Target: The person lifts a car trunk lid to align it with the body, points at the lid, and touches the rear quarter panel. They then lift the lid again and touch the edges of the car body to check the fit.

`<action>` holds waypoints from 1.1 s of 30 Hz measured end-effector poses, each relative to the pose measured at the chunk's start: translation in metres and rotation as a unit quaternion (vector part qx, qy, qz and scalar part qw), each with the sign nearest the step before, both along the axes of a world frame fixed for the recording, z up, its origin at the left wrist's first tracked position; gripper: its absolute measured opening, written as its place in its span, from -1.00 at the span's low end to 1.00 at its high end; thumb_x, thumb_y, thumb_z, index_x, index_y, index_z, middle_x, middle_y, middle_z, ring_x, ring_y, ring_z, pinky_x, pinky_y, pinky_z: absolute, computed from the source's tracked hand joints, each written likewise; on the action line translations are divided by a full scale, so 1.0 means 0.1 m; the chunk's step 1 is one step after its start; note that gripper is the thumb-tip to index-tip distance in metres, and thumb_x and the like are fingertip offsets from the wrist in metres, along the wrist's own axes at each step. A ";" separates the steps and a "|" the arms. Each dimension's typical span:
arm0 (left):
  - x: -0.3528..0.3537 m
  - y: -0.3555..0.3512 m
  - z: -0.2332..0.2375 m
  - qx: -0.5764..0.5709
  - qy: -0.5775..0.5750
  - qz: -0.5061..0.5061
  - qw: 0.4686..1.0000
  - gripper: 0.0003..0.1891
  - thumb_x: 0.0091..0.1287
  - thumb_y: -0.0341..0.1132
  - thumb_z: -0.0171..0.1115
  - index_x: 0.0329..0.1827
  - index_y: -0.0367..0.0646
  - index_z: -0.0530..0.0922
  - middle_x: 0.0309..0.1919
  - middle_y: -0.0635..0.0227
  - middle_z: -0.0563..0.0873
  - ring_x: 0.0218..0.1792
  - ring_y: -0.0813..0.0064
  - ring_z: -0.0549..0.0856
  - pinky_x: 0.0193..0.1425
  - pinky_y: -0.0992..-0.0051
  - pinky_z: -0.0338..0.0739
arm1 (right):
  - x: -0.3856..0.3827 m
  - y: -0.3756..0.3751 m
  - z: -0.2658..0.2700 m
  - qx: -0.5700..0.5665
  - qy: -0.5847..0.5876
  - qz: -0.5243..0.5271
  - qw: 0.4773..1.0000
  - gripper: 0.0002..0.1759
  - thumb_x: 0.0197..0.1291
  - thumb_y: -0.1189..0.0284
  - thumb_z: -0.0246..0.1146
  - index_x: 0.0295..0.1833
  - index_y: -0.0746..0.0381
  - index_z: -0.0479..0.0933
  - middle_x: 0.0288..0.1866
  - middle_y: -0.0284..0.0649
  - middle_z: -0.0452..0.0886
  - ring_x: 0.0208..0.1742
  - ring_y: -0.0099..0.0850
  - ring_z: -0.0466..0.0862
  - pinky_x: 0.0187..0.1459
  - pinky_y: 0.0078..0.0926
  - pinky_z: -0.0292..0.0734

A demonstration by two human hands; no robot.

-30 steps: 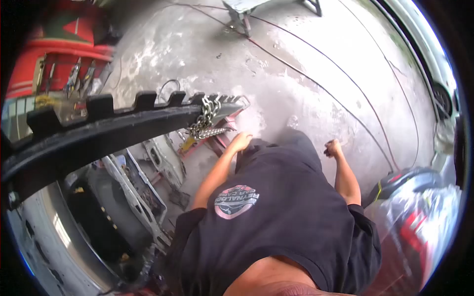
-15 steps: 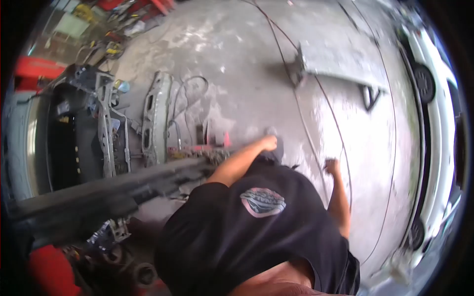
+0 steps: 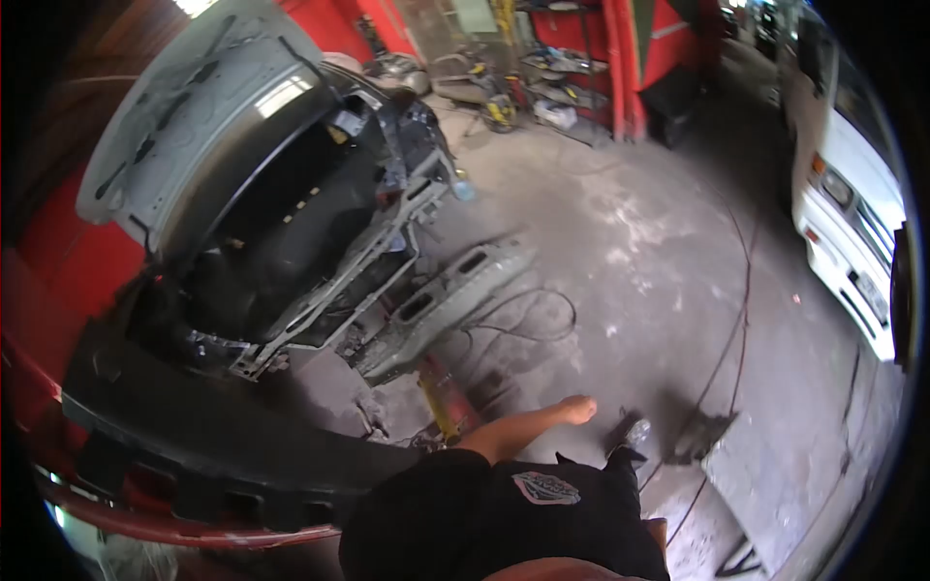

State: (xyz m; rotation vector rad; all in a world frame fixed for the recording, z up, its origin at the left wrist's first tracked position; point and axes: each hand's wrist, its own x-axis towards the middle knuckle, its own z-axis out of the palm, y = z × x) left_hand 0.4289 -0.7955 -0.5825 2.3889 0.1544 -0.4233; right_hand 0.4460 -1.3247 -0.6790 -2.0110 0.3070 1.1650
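My left hand (image 3: 579, 410) is out in front of my body above the concrete floor, its fingers curled closed with nothing visible in them. It touches nothing I can see. A shoe (image 3: 635, 433) shows on the floor to the right of it. Of my right arm (image 3: 658, 531) only a small piece shows beside the black shirt; the hand itself is out of sight. Left of my body lies a long black bumper (image 3: 223, 431). Nearer the left hand is a red and yellow metal piece (image 3: 444, 399) on the floor.
A stripped car front (image 3: 291, 223) with a raised hood (image 3: 199, 107) stands at left. A grey metal panel (image 3: 455, 290) and a looped cable (image 3: 572, 315) lie before it. A flat grey stand (image 3: 751, 479) is at lower right, a white vehicle (image 3: 843, 223) beyond.
My view has swung left and up, bringing the raised hood and back shelves into sight. The left hand is still curled in front of me; the right hand has left the view.
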 end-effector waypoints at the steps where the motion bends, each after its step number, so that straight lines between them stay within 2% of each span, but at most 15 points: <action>1: -0.01 0.27 -0.25 0.032 0.016 -0.005 0.999 -0.75 0.43 -0.26 0.09 -0.18 -0.14 0.73 -0.23 -0.01 0.80 -0.14 -0.14 0.78 -0.02 -0.06 0.64 | 0.51 0.27 0.16 0.005 0.010 -0.006 1.000 -0.83 0.23 0.55 0.20 -0.39 0.44 0.50 -0.55 0.04 0.69 -0.63 -0.17 0.74 -0.67 -0.23 0.61; 5: -0.16 1.14 -1.04 0.156 0.095 -0.038 0.982 -0.77 0.30 -0.33 0.16 -0.29 -0.21 0.78 -0.24 -0.09 0.79 -0.19 -0.13 0.79 -0.04 -0.04 0.66 | 2.29 0.96 0.14 0.124 -0.112 0.178 0.970 -0.76 0.29 0.52 0.15 -0.43 0.41 0.51 -0.57 0.07 0.69 -0.65 -0.19 0.73 -0.68 -0.24 0.60; 6: -0.21 1.28 -0.99 0.129 0.137 0.019 0.982 -0.77 0.31 -0.31 0.17 -0.25 -0.20 0.78 -0.23 -0.07 0.80 -0.22 -0.10 0.79 -0.08 -0.03 0.67 | 2.80 1.07 0.08 0.144 -0.181 0.313 0.921 -0.76 0.28 0.54 0.15 -0.47 0.40 0.51 -0.58 0.07 0.68 -0.66 -0.19 0.72 -0.69 -0.24 0.60; 9: -0.25 1.52 -0.69 -0.019 0.188 0.269 0.945 -0.75 0.35 -0.25 0.20 -0.11 -0.18 0.76 -0.19 0.00 0.81 -0.30 0.00 0.80 -0.22 0.00 0.69 | 3.90 2.03 0.44 -0.036 -0.002 0.137 0.990 -0.73 0.24 0.60 0.16 -0.55 0.38 0.51 -0.60 0.08 0.66 -0.67 -0.20 0.70 -0.71 -0.24 0.58; 12: -0.08 1.60 -0.51 -0.176 0.166 0.469 0.849 -0.71 0.38 -0.19 0.24 0.02 -0.15 0.74 -0.16 0.07 0.83 -0.38 0.10 0.80 -0.36 0.03 0.70 | 5.22 2.83 -0.03 -0.070 0.034 0.240 0.968 -0.69 0.29 0.60 0.12 -0.53 0.44 0.58 -0.60 0.01 0.68 -0.66 -0.24 0.70 -0.64 -0.32 0.64; 13: -0.01 1.61 -0.51 -0.226 0.151 0.516 0.813 -0.68 0.39 -0.17 0.25 0.06 -0.14 0.73 -0.15 0.10 0.84 -0.41 0.14 0.80 -0.41 0.05 0.71 | 5.60 3.25 0.19 -0.052 -0.118 0.556 0.821 -0.68 0.29 0.60 0.10 -0.52 0.43 0.58 -0.59 -0.03 0.69 -0.66 -0.24 0.71 -0.61 -0.34 0.65; 14: 0.10 1.61 -0.52 -0.270 0.138 0.552 0.776 -0.66 0.40 -0.15 0.26 0.11 -0.13 0.73 -0.14 0.12 0.84 -0.43 0.17 0.81 -0.46 0.06 0.72 | 5.98 3.65 0.39 -0.021 -0.254 0.791 0.556 -0.68 0.30 0.60 0.09 -0.52 0.42 0.59 -0.58 -0.06 0.71 -0.65 -0.24 0.72 -0.58 -0.36 0.66; 16: 0.45 1.60 -0.38 -0.293 0.163 0.604 0.723 -0.63 0.40 -0.14 0.27 0.14 -0.16 0.73 -0.12 0.15 0.85 -0.42 0.20 0.82 -0.43 0.07 0.74 | 6.46 4.43 0.13 -0.032 -0.190 0.522 0.831 -0.66 0.27 0.48 0.21 -0.59 0.34 0.51 -0.66 -0.06 0.66 -0.65 -0.30 0.68 -0.63 -0.13 0.58; 17: 0.68 1.58 -0.21 -0.288 0.191 0.630 0.695 -0.62 0.39 -0.15 0.27 0.12 -0.19 0.73 -0.11 0.16 0.85 -0.39 0.20 0.83 -0.35 0.07 0.76 | 6.56 4.78 0.24 -0.029 -0.189 0.527 0.828 -0.66 0.27 0.48 0.21 -0.59 0.34 0.51 -0.66 -0.06 0.66 -0.65 -0.30 0.68 -0.63 -0.13 0.58; 18: 0.66 1.69 -0.57 -0.110 0.034 0.440 0.891 -0.61 0.38 -0.15 0.24 0.12 -0.21 0.74 -0.11 0.16 0.86 -0.36 0.22 0.83 -0.26 0.10 0.76 | 6.63 5.23 0.39 0.015 -0.220 0.426 0.877 -0.71 0.26 0.49 0.21 -0.53 0.30 0.58 -0.62 -0.06 0.69 -0.64 -0.30 0.71 -0.59 -0.22 0.62; 19: 0.64 1.73 -0.93 0.087 -0.125 0.192 0.969 -0.60 0.38 -0.15 0.22 0.13 -0.22 0.74 -0.11 0.16 0.86 -0.33 0.24 0.84 -0.16 0.13 0.77 | 6.70 5.64 0.54 0.060 -0.248 0.318 0.913 -0.76 0.26 0.49 0.20 -0.48 0.26 0.64 -0.59 -0.05 0.73 -0.63 -0.30 0.74 -0.55 -0.31 0.66; 21: 1.06 1.86 -0.98 -0.197 0.099 0.505 0.835 -0.58 0.33 -0.18 0.24 0.14 -0.23 0.74 -0.14 0.15 0.86 -0.32 0.28 0.83 -0.04 0.22 0.75 | 6.94 6.28 0.11 0.083 -0.258 0.405 0.873 -0.78 0.26 0.46 0.21 -0.44 0.27 0.65 -0.57 -0.04 0.73 -0.63 -0.32 0.74 -0.55 -0.30 0.66; 26: 1.99 3.12 -1.05 -0.229 0.125 0.540 0.800 -0.58 0.32 -0.18 0.24 0.14 -0.24 0.75 -0.16 0.14 0.86 -0.34 0.26 0.82 -0.06 0.22 0.75 | 7.29 7.68 -0.35 0.102 -0.260 0.663 0.694 -0.73 0.29 0.38 0.26 -0.32 0.39 0.69 -0.54 -0.04 0.75 -0.63 -0.32 0.74 -0.53 -0.28 0.67; 29: 2.47 4.25 -0.84 -0.232 0.101 0.569 0.783 -0.57 0.31 -0.18 0.24 0.14 -0.24 0.75 -0.18 0.13 0.86 -0.34 0.25 0.82 -0.06 0.22 0.75 | 7.37 8.28 0.13 -0.038 -0.122 0.615 0.778 -0.65 0.30 0.32 0.33 -0.37 0.43 0.72 -0.51 -0.08 0.79 -0.59 -0.34 0.77 -0.47 -0.32 0.73; 33: 2.85 5.86 -0.35 -0.200 0.009 0.593 0.780 -0.62 0.34 -0.17 0.18 -0.02 -0.29 0.76 -0.25 0.12 0.86 -0.29 0.16 0.83 -0.08 0.13 0.71 | 7.86 9.20 0.48 0.027 -0.215 0.693 0.688 -0.64 0.27 0.42 0.26 -0.58 0.31 0.70 -0.53 -0.13 0.78 -0.59 -0.39 0.77 -0.45 -0.38 0.73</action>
